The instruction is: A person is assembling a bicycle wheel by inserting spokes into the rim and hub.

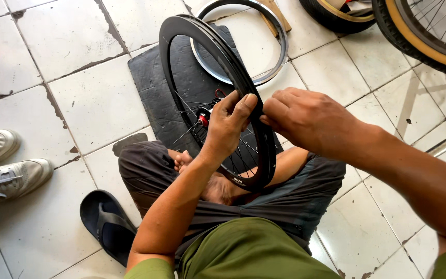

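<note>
White sneakers (6, 168), scuffed and laced, stand on the tiled floor (78, 103) far to the left of the black wheel (218, 77); they belong to another person. Nearer the wheel, still on its left, a black rubber sandal (107, 222) lies flat on the glossy, cracked tiles.

That wheel, a deep-section rim with a matte, smooth face, thin wire spokes and a hub with a red part, stands upright on the seated person's lap, its lower edge resting against the dark shorts. It wears no tyre; the rim channel looks bare apart from what the fingers work at, so as far as can be judged the job is in an early stage. The left hand (228, 124) pinches the rim's upper right edge, thumb and fingers closed on it. Just right of it, the right hand (305, 116) is curled shut, its fingertips pressing at the same spot.

Behind the wheel lie a black rubber mat (156, 93) and a shiny bare metal hoop (280, 46). Far to the right, tan-walled tyres (419, 36) lean.
</note>
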